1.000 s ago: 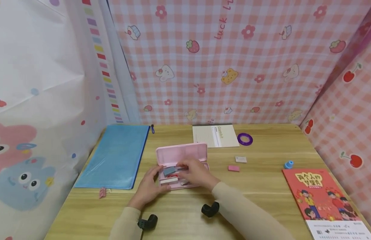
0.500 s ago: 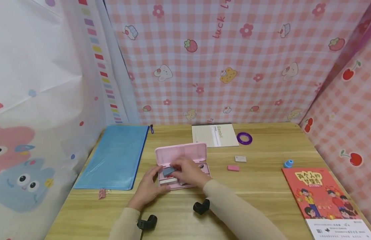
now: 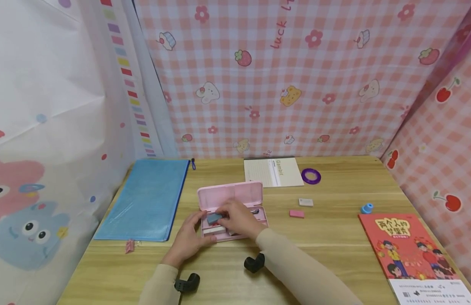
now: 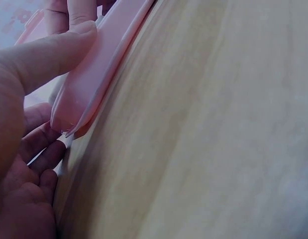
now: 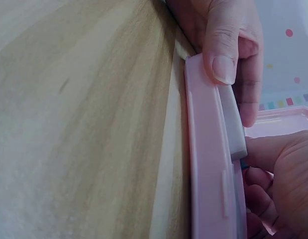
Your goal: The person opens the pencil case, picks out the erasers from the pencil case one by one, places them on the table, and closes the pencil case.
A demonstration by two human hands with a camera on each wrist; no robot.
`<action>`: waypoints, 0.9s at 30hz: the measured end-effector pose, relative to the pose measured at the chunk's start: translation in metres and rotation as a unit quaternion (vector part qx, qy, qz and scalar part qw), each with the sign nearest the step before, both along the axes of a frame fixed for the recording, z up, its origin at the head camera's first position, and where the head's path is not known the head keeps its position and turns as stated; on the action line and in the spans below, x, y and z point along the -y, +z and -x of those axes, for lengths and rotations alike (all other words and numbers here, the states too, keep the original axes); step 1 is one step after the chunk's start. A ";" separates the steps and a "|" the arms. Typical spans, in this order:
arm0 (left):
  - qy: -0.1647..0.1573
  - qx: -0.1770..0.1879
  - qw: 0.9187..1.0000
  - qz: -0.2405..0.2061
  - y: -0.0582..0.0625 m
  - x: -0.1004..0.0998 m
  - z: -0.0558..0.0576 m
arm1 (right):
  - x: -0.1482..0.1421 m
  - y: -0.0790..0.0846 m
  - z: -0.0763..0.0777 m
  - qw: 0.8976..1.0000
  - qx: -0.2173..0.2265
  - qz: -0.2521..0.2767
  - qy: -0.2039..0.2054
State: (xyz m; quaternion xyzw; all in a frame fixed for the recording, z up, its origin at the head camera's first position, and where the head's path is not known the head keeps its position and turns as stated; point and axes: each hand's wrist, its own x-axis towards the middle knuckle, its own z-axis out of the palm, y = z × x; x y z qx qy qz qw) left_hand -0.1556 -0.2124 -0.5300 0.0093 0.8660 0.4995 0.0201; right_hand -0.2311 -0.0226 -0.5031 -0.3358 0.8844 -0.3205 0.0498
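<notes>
A pink pencil case (image 3: 230, 194) lies with its lid raised at the middle of the table. My left hand (image 3: 187, 239) grips its left end, thumb on the front wall and fingers round the side. Inside sit a blue-grey eraser (image 3: 214, 218) and a white block (image 3: 214, 230), which also shows at the front wall in the right wrist view. My right hand (image 3: 241, 218) reaches into the case, thumb and index finger pinching the right end of the blue-grey eraser. The right hand hides much of the case's middle.
To the left lies a blue zip folder (image 3: 145, 199), with a small pink clip (image 3: 130, 246) below it. A notepad (image 3: 273, 173), purple tape ring (image 3: 311, 176), white eraser (image 3: 305, 202) and pink eraser (image 3: 296, 214) lie behind and right. Farther right are a blue cap-like piece (image 3: 366, 208) and red book (image 3: 406, 245).
My right hand has shifted left inside the pencil case to the blue-grey eraser, uncovering the case's right end. The left hand and the case have stayed put.
</notes>
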 end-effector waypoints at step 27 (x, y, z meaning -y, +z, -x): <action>0.000 -0.005 1.000 0.006 0.000 0.000 0.000 | -0.003 0.002 0.000 0.999 -0.034 -0.012 -0.037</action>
